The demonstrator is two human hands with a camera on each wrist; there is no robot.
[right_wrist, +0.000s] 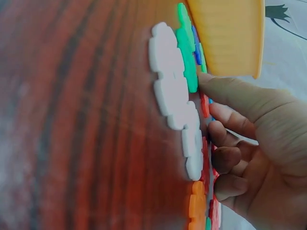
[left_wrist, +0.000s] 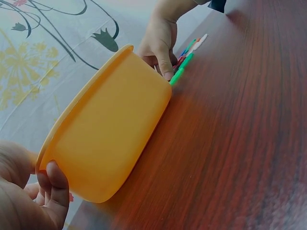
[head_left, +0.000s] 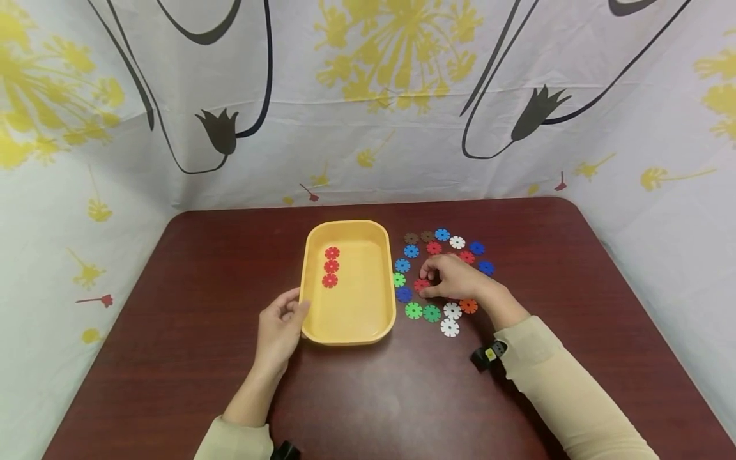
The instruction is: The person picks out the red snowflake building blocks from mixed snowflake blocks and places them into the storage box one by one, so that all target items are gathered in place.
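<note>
My left hand (head_left: 280, 329) grips the near left side of a yellow plastic tray (head_left: 347, 340), thumb at the rim and the other fingers bent along the outer wall. Inside the tray, three red notched plastic discs (head_left: 331, 266) lie in a short column at the left. To the tray's right, my right hand (head_left: 457, 279) reaches down among loose discs, its thumb and forefinger at opposite edges of a red disc (head_left: 421, 285). In the right wrist view that red disc (right_wrist: 205, 106) shows between the thumb and fingertips; the other fingers are curled.
Blue discs (head_left: 402, 265) and brown discs (head_left: 427, 236) lie beyond and left of my right hand. Green discs (head_left: 432, 313), white discs (head_left: 450, 328) and an orange disc (head_left: 468, 306) lie nearer me. A patterned cloth (head_left: 368, 160) hangs behind the dark red table (head_left: 230, 268).
</note>
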